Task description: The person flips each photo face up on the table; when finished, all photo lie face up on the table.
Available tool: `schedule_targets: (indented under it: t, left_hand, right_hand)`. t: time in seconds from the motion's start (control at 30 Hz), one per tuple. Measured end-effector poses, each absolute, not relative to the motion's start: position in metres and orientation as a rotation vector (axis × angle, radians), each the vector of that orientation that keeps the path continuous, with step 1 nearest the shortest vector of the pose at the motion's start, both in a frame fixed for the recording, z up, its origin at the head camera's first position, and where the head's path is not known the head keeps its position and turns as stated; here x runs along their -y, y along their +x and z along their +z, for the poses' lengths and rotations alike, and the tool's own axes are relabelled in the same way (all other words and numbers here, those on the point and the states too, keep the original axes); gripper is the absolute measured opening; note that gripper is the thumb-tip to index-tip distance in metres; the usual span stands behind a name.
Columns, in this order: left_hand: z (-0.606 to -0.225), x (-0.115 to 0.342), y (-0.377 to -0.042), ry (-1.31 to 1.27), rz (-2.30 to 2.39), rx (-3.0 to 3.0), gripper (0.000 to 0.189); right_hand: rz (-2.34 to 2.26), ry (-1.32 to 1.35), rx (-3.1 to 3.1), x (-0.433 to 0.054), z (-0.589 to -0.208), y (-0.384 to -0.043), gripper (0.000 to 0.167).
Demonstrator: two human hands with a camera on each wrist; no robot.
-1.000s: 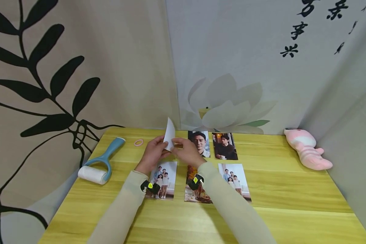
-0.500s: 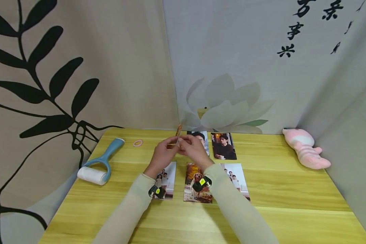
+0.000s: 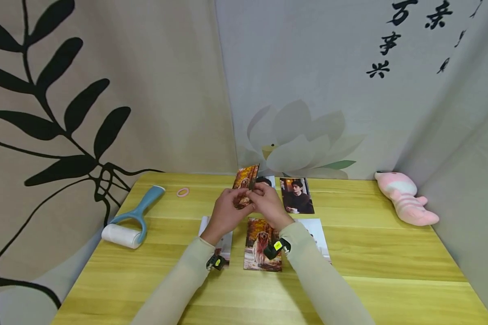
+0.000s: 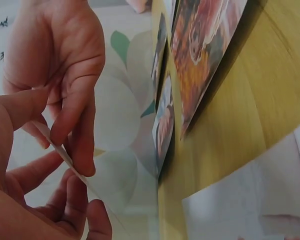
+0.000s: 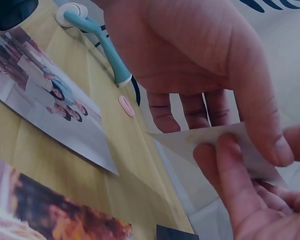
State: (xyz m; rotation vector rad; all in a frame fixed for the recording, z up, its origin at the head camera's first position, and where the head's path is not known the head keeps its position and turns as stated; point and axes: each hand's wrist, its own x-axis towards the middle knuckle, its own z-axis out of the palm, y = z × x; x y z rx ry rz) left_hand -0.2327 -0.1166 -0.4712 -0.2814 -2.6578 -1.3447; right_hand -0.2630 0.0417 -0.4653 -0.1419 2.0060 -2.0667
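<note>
An autumn-coloured photo print is held up tilted above the back of the table, its picture side toward the head camera. My left hand pinches it by its lower part. The right hand pinches the same print from the other side, fingertips close to the left ones. Its pale back shows in the right wrist view, between both hands' fingers. Beneath the wrists lie a golden dog photo, a left family photo and a right family photo, the last two partly covered by the arms.
Behind the hands a portrait photo is mostly hidden; beside it lies a dark-sweater portrait. A blue-handled lint roller and a pink ring are on the left. A pink plush toy sits at the back right against the curtain.
The held print has turned from its white back, through edge-on, to its autumn picture side. Both hands have shifted right with it, uncovering more of the dog photo.
</note>
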Motion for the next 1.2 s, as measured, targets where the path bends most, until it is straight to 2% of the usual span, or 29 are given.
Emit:
schedule_targets:
  t: [0.27, 0.43, 0.7, 1.03, 1.2]
  left_hand:
    - [-0.470, 0.117, -0.232, -0.258, -1.392, 2.686, 0.066]
    - [-0.470, 0.122, -0.231, -0.194, -1.440, 2.691, 0.065]
    - [-0.472, 0.130, -0.231, -0.172, -1.437, 2.657, 0.057]
    - [-0.469, 0.134, -0.227, -0.077, -1.610, 2.643, 0.064]
    - [-0.467, 0.137, -0.224, -0.072, -1.785, 2.601, 0.059]
  right_hand:
    - [-2.082, -0.184, -1.977, -0.048, -0.465, -0.262, 0.036]
    - [-2.064, -0.190, -1.992, -0.053, -0.460, -0.258, 0.029]
    - [-2.051, -0.124, -2.009, -0.059, -0.457, -0.254, 0.048]
    - [-2.038, -0.077, -2.014, -0.072, -0.456, -0.247, 0.054]
    - [-2.035, -0.093, -2.014, -0.077, -0.457, -0.244, 0.054]
